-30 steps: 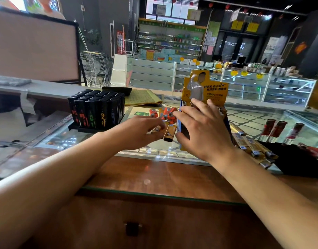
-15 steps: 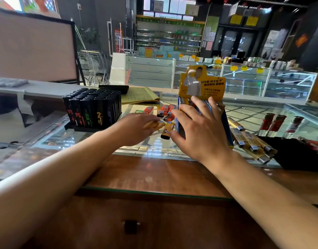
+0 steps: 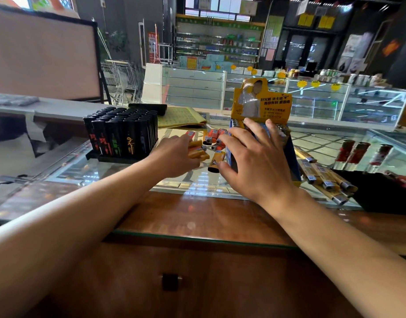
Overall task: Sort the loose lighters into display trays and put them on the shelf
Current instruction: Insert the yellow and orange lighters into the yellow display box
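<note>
Left hand [image 3: 174, 157] gripping yellow lighters [image 3: 197, 150], right hand [image 3: 254, 161] steadying the half-filled yellow display tray [image 3: 261, 104]; loose lighters [image 3: 214, 138] beside it remain unsorted.

"好火机" on yellow header card [image 3: 261, 101]

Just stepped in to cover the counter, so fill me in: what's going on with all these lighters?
A person is sorting lighters on the glass counter. Their left hand grips a couple of yellow lighters from the loose pile, while the right hand steadies the yellow-and-blue display tray. A tray of black lighters stands full on the left. More tan lighters lie loose to the right, still unsorted.
</note>
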Tool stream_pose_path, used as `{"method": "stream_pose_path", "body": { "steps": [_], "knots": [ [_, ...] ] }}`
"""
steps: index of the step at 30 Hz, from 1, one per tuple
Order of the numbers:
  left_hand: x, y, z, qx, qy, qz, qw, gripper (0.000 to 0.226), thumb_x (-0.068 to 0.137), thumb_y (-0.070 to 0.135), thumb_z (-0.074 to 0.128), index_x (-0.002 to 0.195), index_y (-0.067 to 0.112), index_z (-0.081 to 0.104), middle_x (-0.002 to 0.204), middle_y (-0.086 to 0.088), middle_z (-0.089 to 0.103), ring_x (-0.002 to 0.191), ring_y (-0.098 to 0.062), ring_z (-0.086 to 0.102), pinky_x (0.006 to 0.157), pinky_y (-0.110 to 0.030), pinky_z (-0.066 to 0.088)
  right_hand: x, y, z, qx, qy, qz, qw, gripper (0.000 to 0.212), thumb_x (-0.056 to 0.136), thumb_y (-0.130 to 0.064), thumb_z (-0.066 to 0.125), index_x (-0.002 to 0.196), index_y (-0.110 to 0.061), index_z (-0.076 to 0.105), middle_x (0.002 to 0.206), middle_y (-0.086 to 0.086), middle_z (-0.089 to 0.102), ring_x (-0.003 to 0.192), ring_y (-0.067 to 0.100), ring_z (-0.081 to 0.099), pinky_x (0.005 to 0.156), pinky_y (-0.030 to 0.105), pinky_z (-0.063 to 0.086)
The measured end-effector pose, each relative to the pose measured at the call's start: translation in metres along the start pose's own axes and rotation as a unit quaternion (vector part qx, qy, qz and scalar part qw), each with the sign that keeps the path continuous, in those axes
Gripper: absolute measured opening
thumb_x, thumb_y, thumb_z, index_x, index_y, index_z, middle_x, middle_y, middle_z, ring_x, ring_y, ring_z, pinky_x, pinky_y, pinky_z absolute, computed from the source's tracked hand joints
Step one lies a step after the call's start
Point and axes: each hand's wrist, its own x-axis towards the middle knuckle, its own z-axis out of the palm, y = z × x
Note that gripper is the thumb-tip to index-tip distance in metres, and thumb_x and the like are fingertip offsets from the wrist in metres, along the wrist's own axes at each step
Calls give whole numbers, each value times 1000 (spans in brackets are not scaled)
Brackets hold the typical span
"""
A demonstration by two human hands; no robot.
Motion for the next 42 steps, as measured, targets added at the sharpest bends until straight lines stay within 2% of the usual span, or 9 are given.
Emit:
{"method": "stream_pose_path", "body": {
  "steps": [7, 15, 19, 22, 24, 27, 30, 37, 42],
  "knots": [
    [-13, 7, -12, 8, 36, 49, 998, 40, 83, 34, 72, 115, 17, 55, 97, -2, 65, 83, -21, 59, 73, -33, 51, 0, 1, 2, 7, 6, -7, 1000, 44, 87, -40, 61, 125, -18, 64, 131, 7, 62, 134, 36, 43, 115, 57, 19],
    [-16, 9, -14, 91, 34, 99, 990, 38, 87, 25, 65, 122, 14, 54, 89, -1, 59, 78, -22, 56, 66, -31, 43, 0, 0, 0, 15, 18, -12, 1000, 39, 88, -38, 58, 119, -16, 67, 128, 7, 63, 132, 35, 45, 115, 55, 19],
    [-21, 6, -11, 90, 61, 134, 985, 47, 88, 23, 63, 131, 12, 48, 101, -2, 58, 80, -19, 50, 70, -32, 42, 1, -1, 0, 27, 37, -15, 999, 39, 89, -40, 56, 116, -15, 68, 124, 7, 64, 129, 34, 47, 114, 55, 22],
    [-23, 7, -10, 29, 90, 153, 984, 45, 86, 21, 64, 129, 16, 49, 107, -3, 62, 82, -20, 55, 72, -35, 49, 1, 0, -1, 35, 51, -18, 998, 39, 89, -40, 56, 117, -15, 68, 123, 6, 64, 128, 33, 48, 114, 54, 23],
    [-23, 11, -12, -110, 96, 130, 981, 44, 85, 17, 66, 127, 20, 53, 96, 1, 66, 75, -20, 64, 67, -34, 56, 1, 1, -1, 42, 63, -14, 997, 38, 89, -39, 57, 117, -15, 67, 121, 5, 65, 127, 32, 48, 114, 52, 24],
    [-25, 16, -19, -390, 7, 98, 915, 39, 89, 2, 64, 127, 11, 57, 88, -3, 67, 67, -14, 68, 55, -25, 53, 2, 3, -1, 57, 93, -6, 994, 35, 88, -35, 59, 116, -14, 67, 115, 4, 67, 120, 30, 51, 111, 48, 26],
    [-30, 17, -25, -536, -53, 104, 836, 33, 92, -5, 58, 122, 9, 59, 94, -10, 66, 74, -17, 68, 59, -29, 55, 4, 2, -4, 71, 127, -5, 989, 32, 89, -34, 61, 113, -14, 68, 103, 1, 69, 109, 27, 54, 105, 43, 29],
    [-30, 15, -26, -654, -156, 124, 730, 37, 84, 8, 59, 120, 8, 58, 95, -9, 69, 79, -21, 68, 60, -30, 58, 8, -1, -7, 136, 134, 5, 982, 38, 88, -39, 63, 119, -17, 64, 96, -1, 70, 92, 18, 48, 81, 34, 29],
    [-32, 17, -22, -674, -189, 124, 703, 28, 84, 10, 56, 111, 12, 61, 88, -8, 69, 76, -21, 68, 58, -30, 57, 10, 1, -7, 237, 130, 10, 963, 28, 87, -33, 67, 109, -15, 65, 86, -22, 45, 82, 5, 36, 74, 32, 32]
  ]
}}
